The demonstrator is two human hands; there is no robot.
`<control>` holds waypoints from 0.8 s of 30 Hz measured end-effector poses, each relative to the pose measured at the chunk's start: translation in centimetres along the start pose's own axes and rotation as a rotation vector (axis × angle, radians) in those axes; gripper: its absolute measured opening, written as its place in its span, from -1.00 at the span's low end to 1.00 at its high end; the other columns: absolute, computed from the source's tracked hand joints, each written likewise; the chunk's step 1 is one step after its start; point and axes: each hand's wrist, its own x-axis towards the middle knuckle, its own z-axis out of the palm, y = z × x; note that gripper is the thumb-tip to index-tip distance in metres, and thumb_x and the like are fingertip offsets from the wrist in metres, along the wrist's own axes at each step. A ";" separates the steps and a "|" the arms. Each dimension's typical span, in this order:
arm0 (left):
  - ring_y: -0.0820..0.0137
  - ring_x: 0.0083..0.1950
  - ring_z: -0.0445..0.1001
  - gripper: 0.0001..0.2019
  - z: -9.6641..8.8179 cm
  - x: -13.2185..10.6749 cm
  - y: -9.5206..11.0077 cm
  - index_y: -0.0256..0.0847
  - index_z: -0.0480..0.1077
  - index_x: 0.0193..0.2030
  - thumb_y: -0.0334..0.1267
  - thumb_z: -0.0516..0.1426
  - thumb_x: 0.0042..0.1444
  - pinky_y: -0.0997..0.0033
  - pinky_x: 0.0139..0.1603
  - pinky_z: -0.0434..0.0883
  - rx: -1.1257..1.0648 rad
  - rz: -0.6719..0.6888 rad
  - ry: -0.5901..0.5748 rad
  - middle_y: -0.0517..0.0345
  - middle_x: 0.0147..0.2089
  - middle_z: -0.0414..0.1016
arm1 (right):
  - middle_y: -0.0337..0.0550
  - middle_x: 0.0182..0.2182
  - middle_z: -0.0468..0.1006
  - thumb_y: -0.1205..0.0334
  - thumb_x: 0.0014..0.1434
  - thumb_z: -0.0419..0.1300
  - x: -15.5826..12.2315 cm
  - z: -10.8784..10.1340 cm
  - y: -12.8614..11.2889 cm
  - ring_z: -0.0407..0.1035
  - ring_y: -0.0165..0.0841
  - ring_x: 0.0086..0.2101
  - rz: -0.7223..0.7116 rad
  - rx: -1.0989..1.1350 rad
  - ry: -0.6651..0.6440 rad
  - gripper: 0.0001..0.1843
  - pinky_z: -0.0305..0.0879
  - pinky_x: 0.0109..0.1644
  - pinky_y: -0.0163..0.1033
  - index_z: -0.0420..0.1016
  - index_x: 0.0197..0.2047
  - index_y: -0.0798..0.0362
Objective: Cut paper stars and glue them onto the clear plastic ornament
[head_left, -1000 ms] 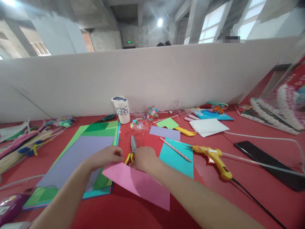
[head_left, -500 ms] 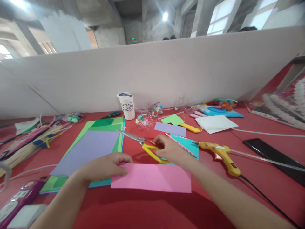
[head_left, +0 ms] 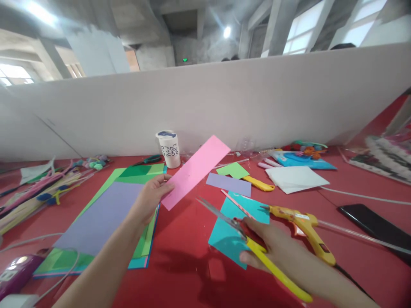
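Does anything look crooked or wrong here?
The purple sheet lies crooked on the green sheets: their edges don't line up. The pink strip slants too, but the left hand is holding it up.

1. The left hand (head_left: 156,193) raised the pink paper strip (head_left: 196,172) from low above the counter (head_left: 173,256) to an upward slant.
2. The right hand (head_left: 278,244) brought the yellow-handled scissors (head_left: 238,225) nearer and rightward, over the turquoise sheet (head_left: 224,242).
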 end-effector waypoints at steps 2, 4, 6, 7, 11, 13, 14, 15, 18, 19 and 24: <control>0.47 -0.48 0.34 -0.67 0.5 0.2 0.2 -0.20 0.32 -0.30 -0.04 0.25 -0.10 0.50 -0.41 0.25 -0.026 0.016 0.022 0.28 -0.45 0.41 | -0.32 -0.60 0.27 -0.11 0.04 0.22 0.2 0.3 0.6 0.16 -0.39 -0.58 0.027 -0.069 -0.048 -0.63 0.03 -0.52 -0.32 0.24 -0.46 -0.03; 0.52 -0.51 0.28 -0.69 1.0 0.2 0.1 -0.21 0.34 -0.33 -0.05 0.26 -0.07 0.54 -0.45 0.20 -0.026 0.034 0.017 0.31 -0.49 0.37 | -0.31 -0.58 0.19 -0.14 0.11 0.13 0.3 0.7 1.0 0.14 -0.38 -0.55 0.026 -0.060 -0.090 -0.60 0.03 -0.49 -0.31 0.19 -0.49 -0.01; 0.55 -0.53 0.23 -0.71 1.4 0.2 0.1 -0.22 0.36 -0.35 -0.07 0.27 -0.06 0.57 -0.48 0.16 -0.014 0.048 -0.003 0.33 -0.52 0.34 | -0.31 -0.55 0.13 -0.18 0.15 0.04 0.2 0.9 1.2 0.11 -0.38 -0.52 0.027 -0.016 -0.093 -0.57 0.01 -0.46 -0.30 0.16 -0.48 0.00; 0.56 -0.53 0.21 -0.72 1.6 0.2 0.0 -0.23 0.37 -0.36 -0.08 0.28 -0.06 0.57 -0.49 0.14 -0.007 0.049 -0.017 0.34 -0.53 0.32 | -0.31 -0.55 0.11 -0.21 0.16 0.00 0.1 1.0 1.3 0.09 -0.38 -0.52 0.029 0.019 -0.083 -0.56 0.00 -0.46 -0.30 0.16 -0.47 0.00; 0.59 -0.56 0.14 -0.74 2.0 0.1 0.0 -0.24 0.37 -0.41 -0.09 0.27 -0.04 0.59 -0.53 0.09 0.009 0.025 -0.072 0.36 -0.57 0.26 | -0.32 -0.56 0.16 -0.29 0.19 -0.06 -0.3 0.7 0.9 0.07 -0.41 -0.55 0.030 0.116 -0.151 -0.50 -0.02 -0.48 -0.31 0.17 -0.45 0.00; 0.59 -0.54 0.16 -0.75 2.1 -0.1 0.0 -0.24 0.37 -0.40 -0.09 0.25 -0.01 0.60 -0.52 0.11 0.028 0.012 -0.108 0.35 -0.54 0.27 | -0.34 -0.60 0.15 -0.35 0.18 -0.08 -0.4 0.6 0.6 0.06 -0.43 -0.58 0.031 0.153 -0.182 -0.45 -0.02 -0.51 -0.33 0.17 -0.45 0.00; 0.58 -0.53 0.18 -0.75 2.2 -0.2 -0.1 -0.23 0.37 -0.39 -0.09 0.24 0.01 0.59 -0.51 0.13 0.042 0.007 -0.131 0.34 -0.53 0.28 | -0.36 -0.63 0.13 -0.39 0.16 -0.11 -0.4 0.6 0.6 0.05 -0.44 -0.60 0.033 0.170 -0.178 -0.42 -0.04 -0.52 -0.33 0.16 -0.46 -0.01; 0.58 -0.52 0.20 -0.75 2.2 -0.3 -0.1 -0.23 0.37 -0.38 -0.08 0.23 0.02 0.59 -0.50 0.15 0.055 0.002 -0.153 0.33 -0.51 0.30 | -0.38 -0.66 0.12 -0.43 0.15 -0.14 -0.4 0.7 0.6 0.03 -0.45 -0.63 0.035 0.188 -0.168 -0.39 -0.05 -0.54 -0.34 0.15 -0.46 -0.01; 0.56 -0.50 0.23 -0.74 2.3 -0.5 -0.2 -0.23 0.37 -0.38 -0.06 0.22 0.04 0.58 -0.49 0.17 0.075 -0.015 -0.191 0.30 -0.49 0.34 | -0.40 -0.74 0.11 -0.53 0.08 -0.21 -0.3 1.1 1.0 0.02 -0.47 -0.68 0.043 0.212 -0.142 -0.31 -0.09 -0.58 -0.33 0.11 -0.49 -0.02; 0.56 -0.50 0.24 -0.73 2.3 -0.5 -0.2 -0.23 0.36 -0.38 -0.05 0.22 0.03 0.58 -0.49 0.17 0.074 -0.022 -0.195 0.30 -0.49 0.35 | -0.40 -0.75 0.11 -0.54 0.07 -0.20 -0.3 1.2 1.3 0.03 -0.48 -0.69 0.061 0.218 -0.141 -0.30 -0.09 -0.59 -0.33 0.11 -0.50 -0.01; 0.55 -0.51 0.27 -0.69 2.4 -0.5 -0.2 -0.22 0.36 -0.36 -0.01 0.24 0.01 0.58 -0.51 0.18 0.040 -0.068 -0.206 0.29 -0.50 0.37 | -0.39 -0.70 0.21 -0.24 0.27 -0.03 -0.8 1.6 2.8 0.19 -0.49 -0.71 0.212 0.216 -0.164 -0.49 0.04 -0.65 -0.38 0.31 -0.40 0.05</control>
